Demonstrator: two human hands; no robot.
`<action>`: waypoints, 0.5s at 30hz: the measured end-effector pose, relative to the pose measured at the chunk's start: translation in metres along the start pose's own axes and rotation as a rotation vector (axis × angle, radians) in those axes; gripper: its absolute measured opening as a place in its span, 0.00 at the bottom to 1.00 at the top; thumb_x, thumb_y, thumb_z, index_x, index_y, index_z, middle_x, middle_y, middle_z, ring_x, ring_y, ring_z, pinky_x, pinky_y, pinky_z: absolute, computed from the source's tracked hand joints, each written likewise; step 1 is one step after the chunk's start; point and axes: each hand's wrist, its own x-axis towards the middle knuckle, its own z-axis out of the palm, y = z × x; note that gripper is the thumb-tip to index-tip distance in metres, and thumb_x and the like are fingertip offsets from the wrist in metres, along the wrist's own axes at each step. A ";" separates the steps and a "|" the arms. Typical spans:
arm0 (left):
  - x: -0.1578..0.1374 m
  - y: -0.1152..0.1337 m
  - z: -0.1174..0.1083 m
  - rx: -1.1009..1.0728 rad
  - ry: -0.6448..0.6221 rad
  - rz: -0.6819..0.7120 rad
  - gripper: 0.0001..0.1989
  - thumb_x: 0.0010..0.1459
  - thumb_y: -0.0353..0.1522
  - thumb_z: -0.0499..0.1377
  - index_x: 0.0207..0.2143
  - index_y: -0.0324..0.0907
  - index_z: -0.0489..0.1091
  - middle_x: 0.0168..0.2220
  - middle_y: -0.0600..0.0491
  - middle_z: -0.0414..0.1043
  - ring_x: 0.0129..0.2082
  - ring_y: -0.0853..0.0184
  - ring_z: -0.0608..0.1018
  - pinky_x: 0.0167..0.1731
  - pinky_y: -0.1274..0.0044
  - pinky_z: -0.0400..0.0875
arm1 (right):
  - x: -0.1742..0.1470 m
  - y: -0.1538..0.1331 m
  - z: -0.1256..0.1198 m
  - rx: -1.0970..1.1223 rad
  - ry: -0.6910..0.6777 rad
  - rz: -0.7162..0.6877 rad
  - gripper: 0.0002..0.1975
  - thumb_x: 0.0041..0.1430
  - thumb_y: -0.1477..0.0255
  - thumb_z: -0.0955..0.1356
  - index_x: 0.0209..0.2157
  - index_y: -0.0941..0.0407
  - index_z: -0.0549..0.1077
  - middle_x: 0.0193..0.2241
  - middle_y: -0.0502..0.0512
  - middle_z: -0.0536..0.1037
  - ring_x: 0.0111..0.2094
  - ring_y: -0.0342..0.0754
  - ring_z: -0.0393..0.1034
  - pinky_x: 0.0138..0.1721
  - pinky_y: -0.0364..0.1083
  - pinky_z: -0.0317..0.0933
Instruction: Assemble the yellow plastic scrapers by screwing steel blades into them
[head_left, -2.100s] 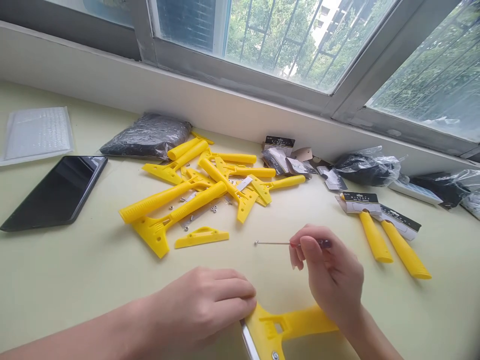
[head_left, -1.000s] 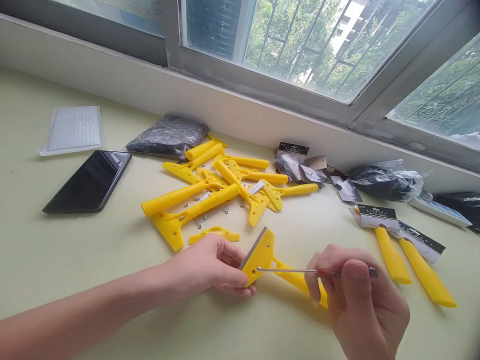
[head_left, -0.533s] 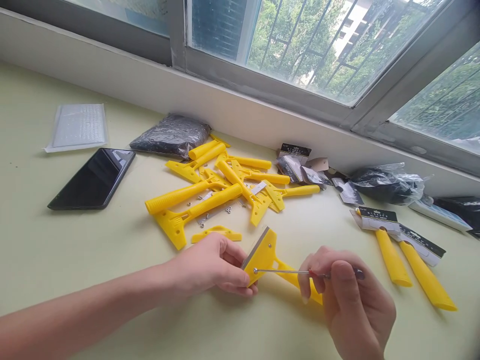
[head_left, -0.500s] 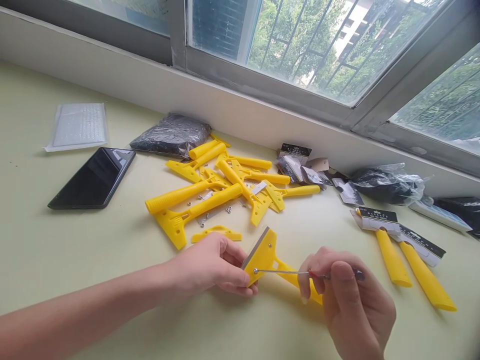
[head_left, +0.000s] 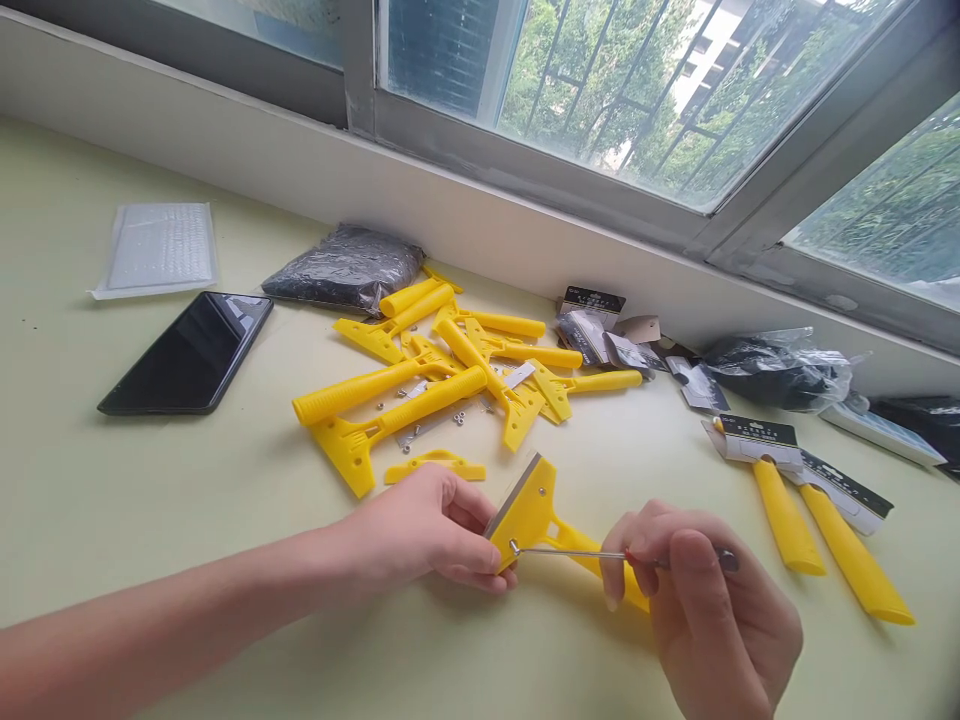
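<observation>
My left hand (head_left: 457, 535) pinches the lower corner of a yellow scraper (head_left: 531, 510) head, thumb on top and fingers beneath. A grey blade edge shows along the scraper's upper left side, and one screw (head_left: 542, 491) sits in its upper hole. In my right hand (head_left: 705, 600) is a thin screwdriver (head_left: 577, 553) with a dark handle, gripped between thumb and fingers. Its tip meets a second screw (head_left: 514, 547) at the lower hole, close to my left thumb. The scraper's handle runs under my right hand, which partly hides it.
Several yellow scraper handles (head_left: 405, 410) lie piled beyond my hands, with small nuts (head_left: 459, 416) among them. A black phone (head_left: 187, 355) and a dark plastic bag (head_left: 345, 268) are at left. Two carded scrapers (head_left: 787, 520) rest at right, near crumpled packaging (head_left: 780, 368).
My right hand has shifted slightly right and down, and the screwdriver shaft now slopes a little more. My left hand keeps its hold on the scraper.
</observation>
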 end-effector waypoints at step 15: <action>0.000 0.001 0.000 0.025 0.006 -0.008 0.14 0.49 0.29 0.70 0.41 0.40 0.84 0.40 0.47 0.84 0.48 0.51 0.84 0.53 0.67 0.77 | 0.007 0.001 -0.004 -0.125 -0.114 -0.256 0.11 0.75 0.75 0.62 0.37 0.60 0.73 0.26 0.49 0.69 0.23 0.42 0.69 0.23 0.44 0.60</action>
